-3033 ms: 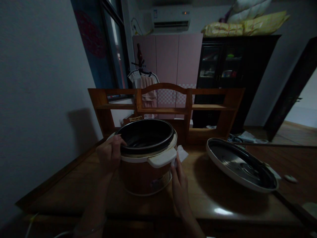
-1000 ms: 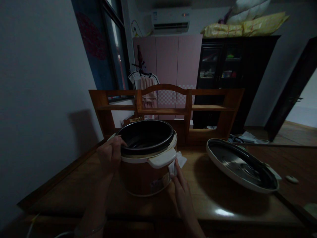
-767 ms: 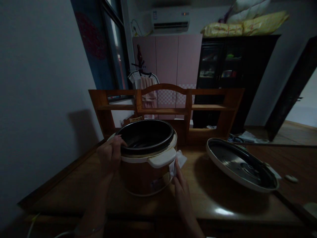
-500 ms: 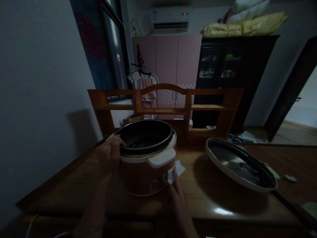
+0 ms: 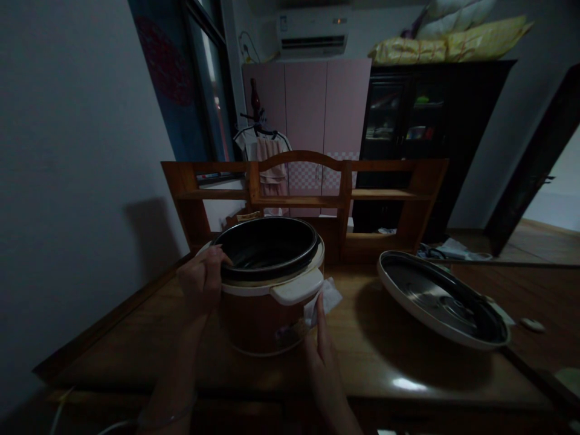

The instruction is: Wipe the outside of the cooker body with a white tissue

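A rice cooker (image 5: 258, 323) with a reddish-brown body and a pale rim stands on the wooden desk (image 5: 362, 368). Its dark inner pot (image 5: 267, 238) sits inside, and the front handle (image 5: 299, 288) is white. My left hand (image 5: 203, 278) grips the near left edge of the pot, fingertips over the rim. Below the handle, my right hand (image 5: 321, 344) presses a white tissue (image 5: 328, 299) against the cooker's side. To the right lies the detached lid (image 5: 435, 299), its metal inside facing up and its body tilted.
A wooden shelf frame (image 5: 299, 200) rises along the desk's back edge. The wall (image 5: 81, 199) stands close on the left. A small white object (image 5: 532, 325) lies to the right of the lid. Behind are pink wardrobes (image 5: 306, 115) and a dark cabinet (image 5: 466, 121).
My right hand and the tissue have moved slightly up along the cooker's side. My left hand keeps its hold on the pot rim. The view has shifted a little.
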Demonstrator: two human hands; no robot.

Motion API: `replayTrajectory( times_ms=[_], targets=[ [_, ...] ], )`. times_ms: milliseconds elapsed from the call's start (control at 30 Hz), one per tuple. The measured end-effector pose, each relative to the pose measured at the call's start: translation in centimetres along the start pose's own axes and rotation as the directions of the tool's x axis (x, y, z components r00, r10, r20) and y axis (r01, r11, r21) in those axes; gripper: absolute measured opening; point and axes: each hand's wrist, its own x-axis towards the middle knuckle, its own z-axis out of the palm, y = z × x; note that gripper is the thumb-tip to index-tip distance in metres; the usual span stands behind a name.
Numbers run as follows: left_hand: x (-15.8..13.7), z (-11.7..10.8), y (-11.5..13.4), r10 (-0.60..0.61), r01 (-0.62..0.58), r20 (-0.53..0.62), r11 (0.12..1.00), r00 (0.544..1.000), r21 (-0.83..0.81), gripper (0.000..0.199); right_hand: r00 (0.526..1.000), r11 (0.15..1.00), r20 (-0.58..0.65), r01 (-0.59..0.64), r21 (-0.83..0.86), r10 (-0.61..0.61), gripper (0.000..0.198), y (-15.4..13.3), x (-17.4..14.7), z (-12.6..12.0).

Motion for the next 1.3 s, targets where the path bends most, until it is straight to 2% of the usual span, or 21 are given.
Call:
replayTrajectory(
  times_ms=[233, 433, 533, 633, 733, 833, 1067, 1167, 1300],
  targets=[
    [0.0, 0.0, -0.2, 0.018, -0.018, 0.016, 1.000, 1.000, 0.008, 0.041, 0.999, 0.999, 0.026, -0.042, 0.023, 0.041, 0.075, 0.1, -1.0, 0.2],
    [0.0, 0.0, -0.2, 0.007, -0.007, 0.021, 1.000, 1.000, 0.012, 0.046, 1.000, 1.000, -0.025, 0.010, 0.012, -0.010, 0.072, -0.5, 1.1, 0.1],
    [0.0, -0.1, -0.2, -0.006, 0.006, 0.030, 1.000, 1.000, 0.012, 0.046, 0.998, 0.998, -0.047, -0.036, 0.047, 0.039, 0.073, 0.3, 1.8, 0.1],
    [-0.1, -0.1, -0.3, -0.012, 0.012, 0.019, 1.000, 1.000, -0.001, 0.044, 0.996, 0.995, -0.025, -0.083, 0.054, 0.085, 0.078, 1.4, 1.0, 0.3],
    [-0.1, 0.0, -0.3, -0.013, 0.013, 0.019, 1.000, 1.000, -0.006, 0.044, 0.999, 0.998, 0.016, -0.052, 0.040, 0.051, 0.081, 1.5, -0.5, 0.7],
    [0.0, 0.0, -0.2, -0.003, 0.003, 0.010, 1.000, 1.000, 0.000, 0.046, 1.000, 1.000, 0.030, -0.009, 0.020, 0.008, 0.081, 0.3, -1.3, 1.2],
    [0.0, 0.0, -0.3, 0.012, -0.012, 0.020, 1.000, 1.000, 0.005, 0.046, 0.994, 0.992, 0.001, 0.106, -0.071, -0.106, 0.081, -2.1, 1.2, 1.0],
    [-0.1, 0.0, -0.5, 0.008, -0.009, 0.024, 1.000, 1.000, 0.027, 0.045, 0.997, 0.997, -0.035, 0.071, -0.027, -0.072, 0.079, -1.4, 2.2, 0.7],
    [-0.1, 0.1, -0.5, -0.017, 0.017, 0.011, 1.000, 1.000, 0.009, 0.044, 0.998, 0.996, -0.028, -0.062, 0.066, 0.064, 0.079, 0.5, 2.2, 0.4]
  ],
)
